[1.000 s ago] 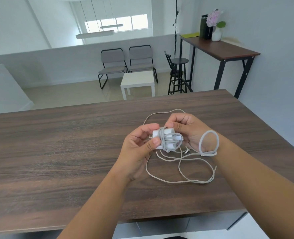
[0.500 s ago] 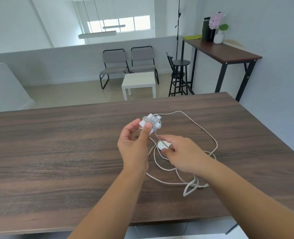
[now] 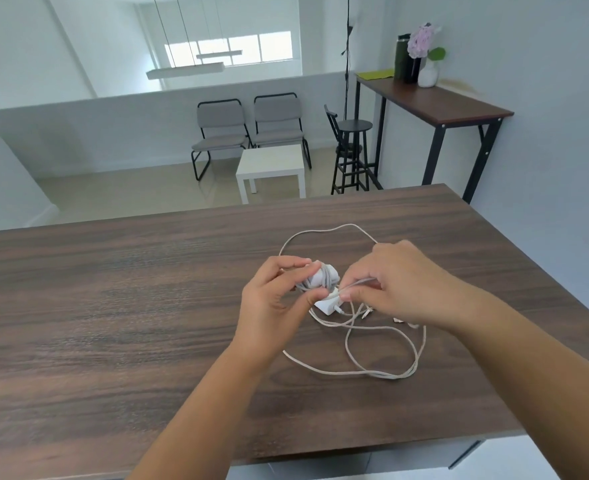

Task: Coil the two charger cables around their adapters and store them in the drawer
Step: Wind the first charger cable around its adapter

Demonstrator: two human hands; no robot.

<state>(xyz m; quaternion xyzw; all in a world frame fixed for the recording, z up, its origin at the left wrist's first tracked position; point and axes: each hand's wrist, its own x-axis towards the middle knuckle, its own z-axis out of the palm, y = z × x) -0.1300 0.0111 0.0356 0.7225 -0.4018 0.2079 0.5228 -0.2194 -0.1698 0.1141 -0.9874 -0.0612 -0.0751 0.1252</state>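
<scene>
The right hand [image 3: 402, 284] hides part of the loose cable [image 3: 383, 355] and whatever its fingers [image 3: 350, 289] pinch. The left hand [image 3: 274, 299] covers the wrapped adapter's [image 3: 317, 278] near side. The bench's [image 3: 113, 306] left and near edges are cut off.

we see a dark brown wood-grain table [image 3: 130, 323]; white adapters, one wrapped [image 3: 319, 277] and one bare [image 3: 327, 303]; an off-white loose cable [image 3: 383, 370]; two grey chairs with black frames [image 3: 248, 129]; a white side table [image 3: 270, 164]; a black stool [image 3: 353, 147]; pink flowers [image 3: 421, 39] in a white vase [image 3: 428, 76].
</scene>
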